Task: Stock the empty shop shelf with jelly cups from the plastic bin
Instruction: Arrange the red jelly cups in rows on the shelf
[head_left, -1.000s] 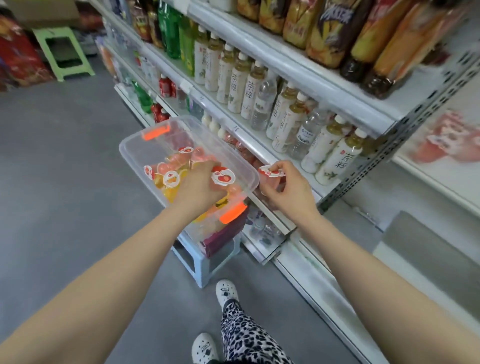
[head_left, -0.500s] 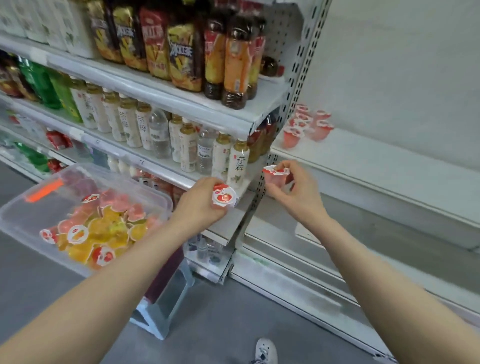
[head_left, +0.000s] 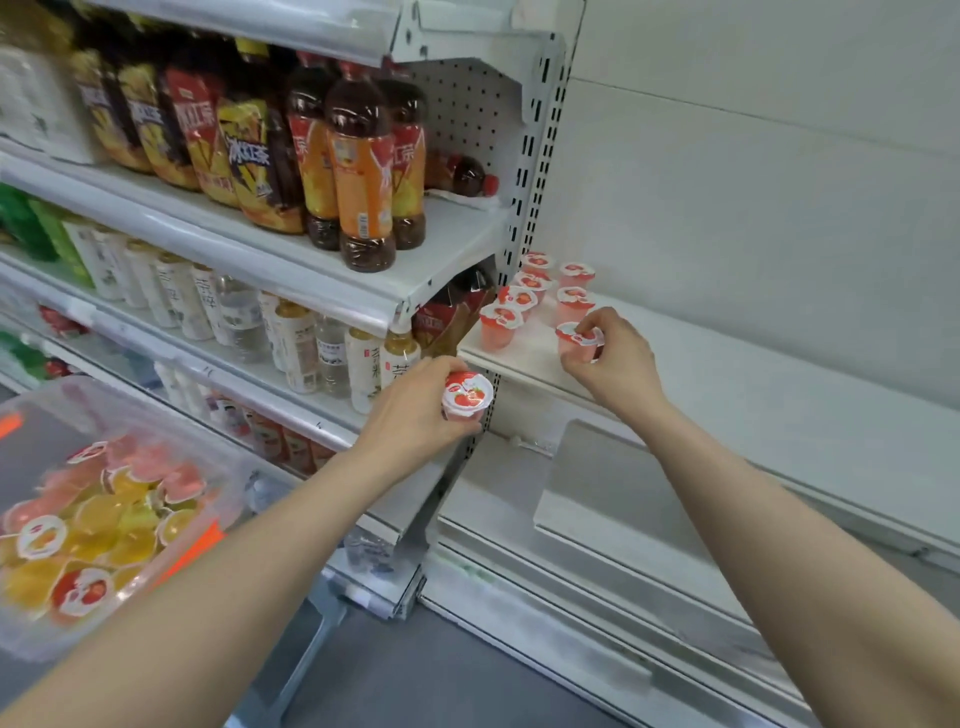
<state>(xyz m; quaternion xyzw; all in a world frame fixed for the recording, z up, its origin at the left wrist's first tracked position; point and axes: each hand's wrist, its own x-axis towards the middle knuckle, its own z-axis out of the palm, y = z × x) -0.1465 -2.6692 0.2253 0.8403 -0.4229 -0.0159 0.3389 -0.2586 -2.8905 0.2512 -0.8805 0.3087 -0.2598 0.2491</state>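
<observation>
My right hand (head_left: 615, 358) pinches a pink jelly cup (head_left: 577, 342) by its rim, low over the white shop shelf (head_left: 727, 374), just in front of several pink jelly cups (head_left: 535, 296) standing in two short rows at the shelf's left end. My left hand (head_left: 415, 410) grips another pink jelly cup (head_left: 466, 399) with a strawberry lid, held in the air below and left of the shelf's front edge. The clear plastic bin (head_left: 223, 457) sits at lower left, holding several pink and yellow jelly cups (head_left: 98, 519).
Left of the shelf stands a rack of drink bottles (head_left: 358, 171) on several levels, its perforated upright (head_left: 535, 171) right beside the cups. A bare white wall (head_left: 779, 182) backs the shelf. Lower white shelves (head_left: 623, 499) run beneath, above grey floor (head_left: 415, 686).
The view has swung right from the bin toward the white shelf. My right hand carried its cup up onto the shelf by the rows; my left hand followed with its cup.
</observation>
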